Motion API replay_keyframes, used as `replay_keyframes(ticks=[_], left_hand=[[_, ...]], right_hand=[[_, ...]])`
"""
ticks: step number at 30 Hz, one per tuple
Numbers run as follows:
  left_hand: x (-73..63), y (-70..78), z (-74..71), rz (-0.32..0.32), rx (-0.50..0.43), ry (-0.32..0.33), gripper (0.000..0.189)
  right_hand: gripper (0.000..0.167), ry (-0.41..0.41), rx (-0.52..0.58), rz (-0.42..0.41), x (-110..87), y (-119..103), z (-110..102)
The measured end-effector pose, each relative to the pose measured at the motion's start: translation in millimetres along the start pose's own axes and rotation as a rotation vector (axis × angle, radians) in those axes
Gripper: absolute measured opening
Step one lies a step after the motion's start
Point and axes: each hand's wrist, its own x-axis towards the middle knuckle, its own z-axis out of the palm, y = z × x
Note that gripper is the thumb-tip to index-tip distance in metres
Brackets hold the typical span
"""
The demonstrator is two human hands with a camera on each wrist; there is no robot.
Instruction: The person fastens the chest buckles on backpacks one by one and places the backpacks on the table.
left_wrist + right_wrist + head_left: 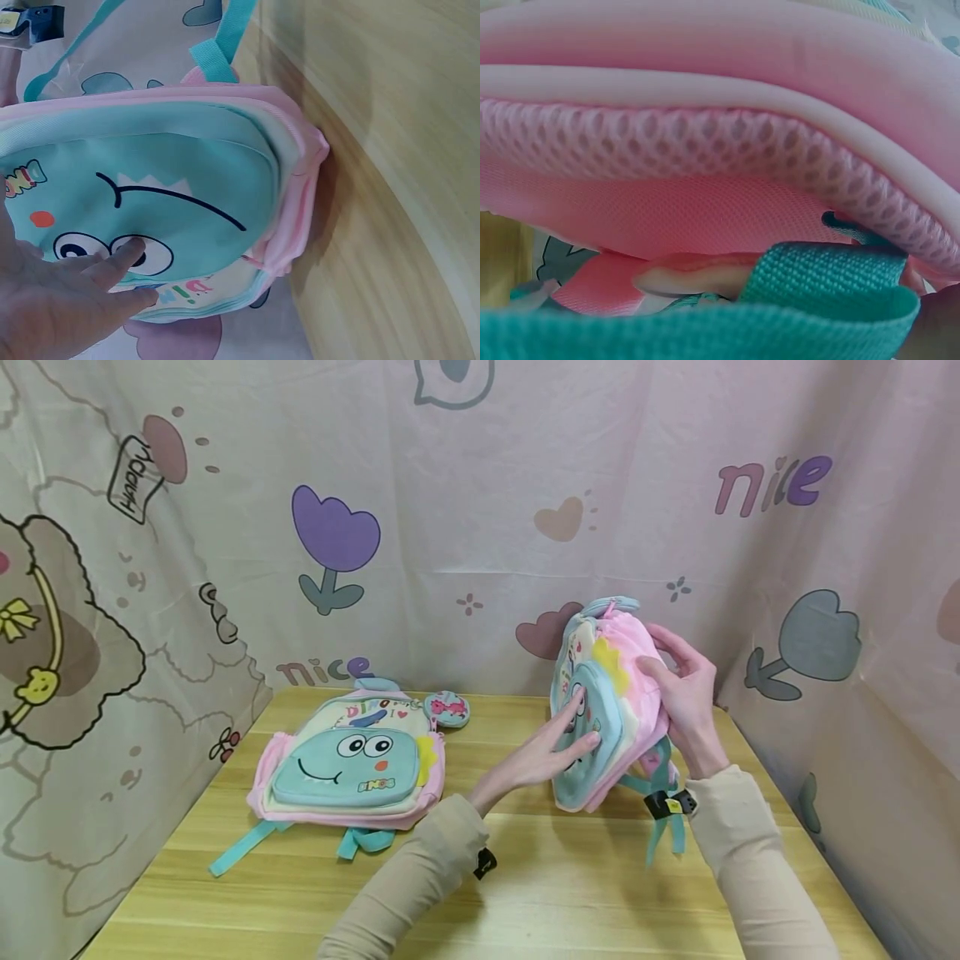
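A pink children's backpack with a teal dinosaur-face front pocket is tilted up at the table's right, its front turned toward the left. Straight fingers of my left hand touch that pocket; in the left wrist view the left hand lies over the printed eyes. From the right side, my right hand grips the backpack's pink side and back edge. Close up in the right wrist view are the pink mesh back panel and a teal strap, which partly hide a finger.
A matching backpack lies face up on the left of the wooden table, with a round charm at its upper corner and teal straps toward the front. A printed curtain hangs behind and at both sides.
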Motion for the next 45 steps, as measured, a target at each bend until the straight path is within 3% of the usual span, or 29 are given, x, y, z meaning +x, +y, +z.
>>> replay_keyframes(ticks=[9, 16, 24, 29, 45], left_hand=[[-1.5, 3.5, -5.9, -0.030, -0.076, 0.051, 0.081], [-2.4, 3.4, -12.1, -0.058, -0.079, 0.072, 0.076], [-4.5, 3.3, -15.6, -0.088, -0.077, 0.099, 0.089], [-5.4, 3.0, -16.8, -0.078, -0.095, 0.117, 0.090], [-9.4, 4.5, -25.1, -0.058, -0.154, 0.187, 0.074]], right_hand=[[0.048, -0.074, -0.058, 0.031, 1.1, 4.0, 10.7], [0.051, -0.123, -0.116, 0.039, 0.9, 7.6, 17.5], [0.056, -0.194, -0.121, 0.074, -3.1, 10.5, 19.6], [0.057, -0.240, -0.146, 0.052, -4.5, 12.5, 18.1], [0.054, -0.386, -0.368, -0.024, -12.0, 16.4, 12.4]])
